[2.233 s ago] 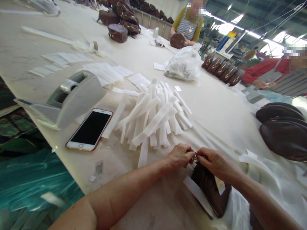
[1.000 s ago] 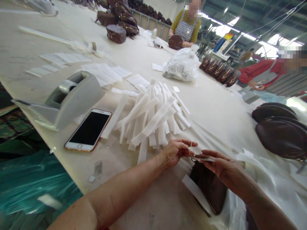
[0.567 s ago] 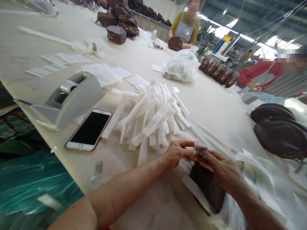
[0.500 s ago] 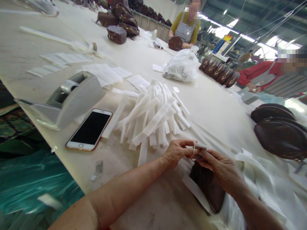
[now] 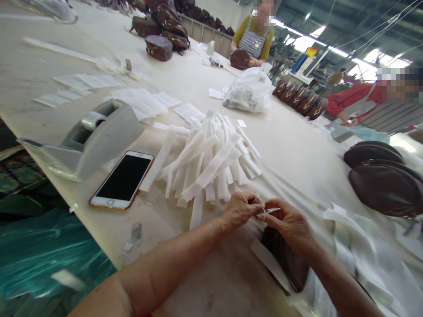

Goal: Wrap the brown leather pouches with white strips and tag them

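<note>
My left hand (image 5: pixel 240 211) is closed in a pinch, its fingertips meeting those of my right hand. Between them runs a thin white string (image 5: pixel 265 211), which both hands grip. A small dark piece shows at the left fingertips, too little of it to name. My right hand (image 5: pixel 291 222) pinches the string between thumb and forefinger. Below that hand lies a dark brown leather bag (image 5: pixel 294 264), partly covered by the wrist. A white strip (image 5: pixel 269 263) rests along the bag's left side. Left of my hands spreads a pile of white strips (image 5: pixel 211 163).
A phone (image 5: pixel 124 178) and a grey tape dispenser (image 5: pixel 115 132) are on the table's left side. Brown bags (image 5: pixel 385 187) lie at the right, near loose white wrapping (image 5: pixel 360 251). A clear plastic bag (image 5: pixel 247 90) stands farther back. Two people (image 5: pixel 254 37) work across the table.
The flat greyish piece at my fingertips no longer shows. My right hand has shifted slightly left and turned, and its thumb and forefinger now pinch the white string.
</note>
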The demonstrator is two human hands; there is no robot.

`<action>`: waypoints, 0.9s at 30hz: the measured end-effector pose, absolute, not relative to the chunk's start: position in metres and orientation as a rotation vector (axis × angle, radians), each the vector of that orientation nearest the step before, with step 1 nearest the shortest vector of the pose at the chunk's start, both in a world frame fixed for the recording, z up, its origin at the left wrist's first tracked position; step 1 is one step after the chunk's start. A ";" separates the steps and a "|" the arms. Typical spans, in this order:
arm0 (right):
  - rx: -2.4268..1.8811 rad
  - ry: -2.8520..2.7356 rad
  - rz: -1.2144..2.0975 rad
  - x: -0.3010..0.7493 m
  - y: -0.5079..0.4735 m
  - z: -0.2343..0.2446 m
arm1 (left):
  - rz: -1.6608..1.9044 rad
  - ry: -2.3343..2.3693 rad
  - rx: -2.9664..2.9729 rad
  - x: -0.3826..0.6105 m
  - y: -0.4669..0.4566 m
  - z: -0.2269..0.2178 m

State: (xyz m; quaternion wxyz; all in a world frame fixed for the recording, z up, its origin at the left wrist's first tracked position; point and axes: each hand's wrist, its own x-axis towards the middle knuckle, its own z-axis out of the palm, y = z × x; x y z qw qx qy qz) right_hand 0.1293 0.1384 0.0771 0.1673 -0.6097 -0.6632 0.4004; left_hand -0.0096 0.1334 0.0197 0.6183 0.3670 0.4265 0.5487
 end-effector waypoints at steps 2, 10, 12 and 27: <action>-1.726 -1.664 1.244 0.134 0.141 0.080 | 1.272 1.096 0.891 -0.012 0.134 0.019; -1.864 -1.562 1.004 0.206 0.148 0.086 | 1.508 1.402 0.898 -0.030 0.137 0.038; -1.931 -1.655 0.964 0.229 0.146 0.086 | 1.580 1.423 0.883 -0.036 0.138 0.040; -1.904 -1.394 1.732 0.314 0.089 0.100 | 1.143 2.028 1.137 -0.062 0.159 0.021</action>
